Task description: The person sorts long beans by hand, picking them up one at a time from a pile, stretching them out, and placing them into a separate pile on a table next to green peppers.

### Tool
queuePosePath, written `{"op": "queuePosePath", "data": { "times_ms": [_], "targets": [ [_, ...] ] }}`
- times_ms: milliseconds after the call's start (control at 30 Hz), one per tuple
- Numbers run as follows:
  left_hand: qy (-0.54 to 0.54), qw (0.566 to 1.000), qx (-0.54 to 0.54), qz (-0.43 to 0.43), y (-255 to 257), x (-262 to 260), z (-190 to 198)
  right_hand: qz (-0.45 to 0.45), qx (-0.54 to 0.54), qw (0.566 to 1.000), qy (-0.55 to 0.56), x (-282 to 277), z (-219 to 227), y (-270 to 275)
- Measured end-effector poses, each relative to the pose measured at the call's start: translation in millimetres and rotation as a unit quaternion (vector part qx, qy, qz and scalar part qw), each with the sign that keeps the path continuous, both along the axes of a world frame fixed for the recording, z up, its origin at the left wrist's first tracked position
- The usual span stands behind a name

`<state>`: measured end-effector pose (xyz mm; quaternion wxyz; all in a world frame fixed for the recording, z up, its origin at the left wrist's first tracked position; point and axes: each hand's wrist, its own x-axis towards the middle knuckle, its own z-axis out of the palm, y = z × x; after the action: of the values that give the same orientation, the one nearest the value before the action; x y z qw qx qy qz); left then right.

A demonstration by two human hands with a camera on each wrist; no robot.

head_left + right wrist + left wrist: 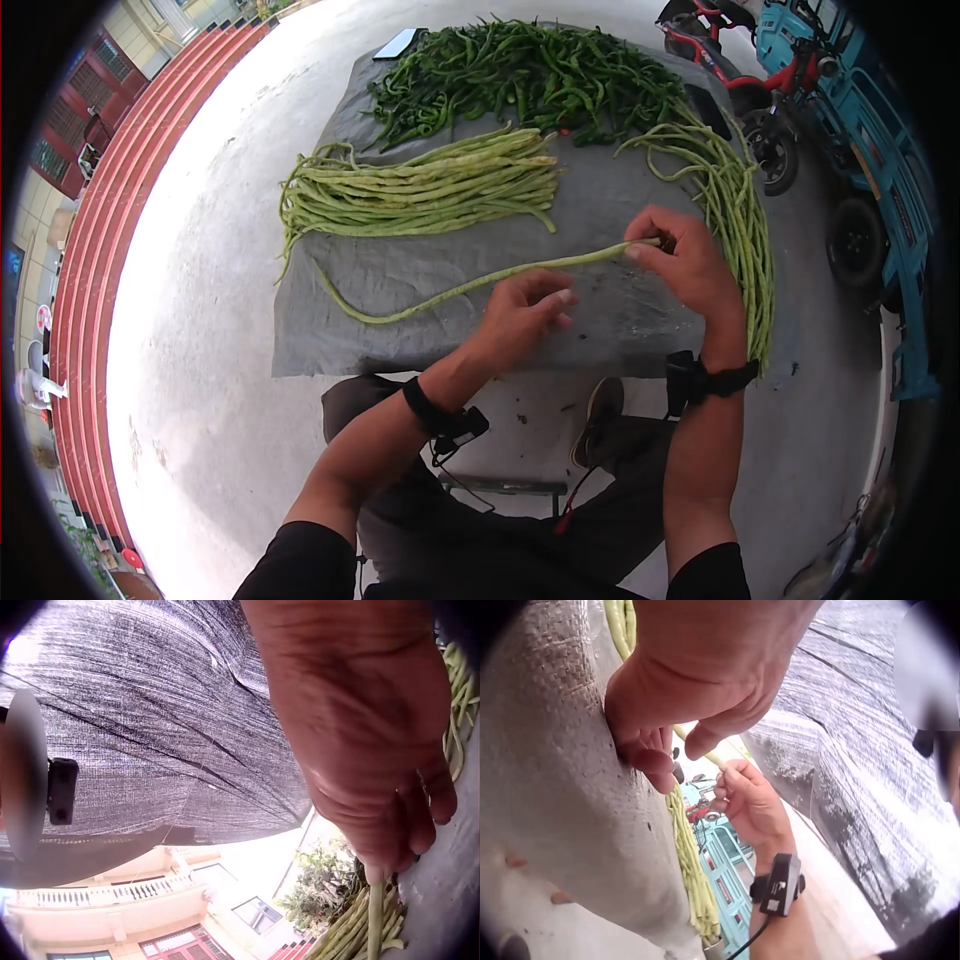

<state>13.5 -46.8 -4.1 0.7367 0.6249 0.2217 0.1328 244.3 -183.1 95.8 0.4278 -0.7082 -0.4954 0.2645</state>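
My right hand (pixel 685 258) pinches one end of a single long bean (pixel 440 300) between thumb and fingertips. The bean stretches leftward over the grey sheet (pixel 330 345), its far end bending upward. My left hand (pixel 518 318) is at the bean's middle, overlapping it in the head view, with fingers loosely bent and the thumb (pixel 701 742) apart from them. Beyond the hands lies a thick bundle of long beans (pixel 420 190), laid side by side. More long beans (pixel 735 220) hang in a loose pile along the sheet's right edge.
A wide heap of green peppers (pixel 530 75) covers the sheet's far side, with a pale flat object (pixel 397 44) at its left corner. A blue three-wheeler (pixel 850 110) stands to the right. Red steps (pixel 140 200) run along the left.
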Motion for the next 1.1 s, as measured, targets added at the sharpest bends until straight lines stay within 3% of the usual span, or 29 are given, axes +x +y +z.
{"op": "queuePosePath", "data": {
  "times_ms": [133, 333, 533, 767, 867, 1100],
  "targets": [
    [-0.015, 0.968, -0.243, 0.064, 1.0, -0.3, 10.0, -0.001, 0.011, 0.999, 0.033, 5.9, 3.5, -6.6],
    [-0.113, 0.932, -0.316, 0.134, 9.3, 0.1, 2.4, -0.001, 0.006, 0.999, 0.043, 18.9, 7.3, -18.8],
    [-0.185, 0.932, -0.273, 0.152, 14.9, -1.9, 3.3, 0.016, -0.047, 0.998, 0.042, 28.5, -4.2, -22.2],
    [-0.173, 0.946, -0.215, 0.169, 17.1, -2.3, 3.1, 0.086, -0.132, 0.987, 0.007, 12.1, -13.7, -9.5],
    [-0.165, 0.951, -0.209, 0.156, 17.0, -2.2, 2.1, 0.080, -0.126, 0.988, -0.049, -4.6, -12.2, 1.6],
    [-0.174, 0.958, -0.202, 0.104, 14.1, -3.5, 6.1, 0.112, -0.030, 0.992, -0.043, -30.4, -21.4, 24.4]
  ]
}}
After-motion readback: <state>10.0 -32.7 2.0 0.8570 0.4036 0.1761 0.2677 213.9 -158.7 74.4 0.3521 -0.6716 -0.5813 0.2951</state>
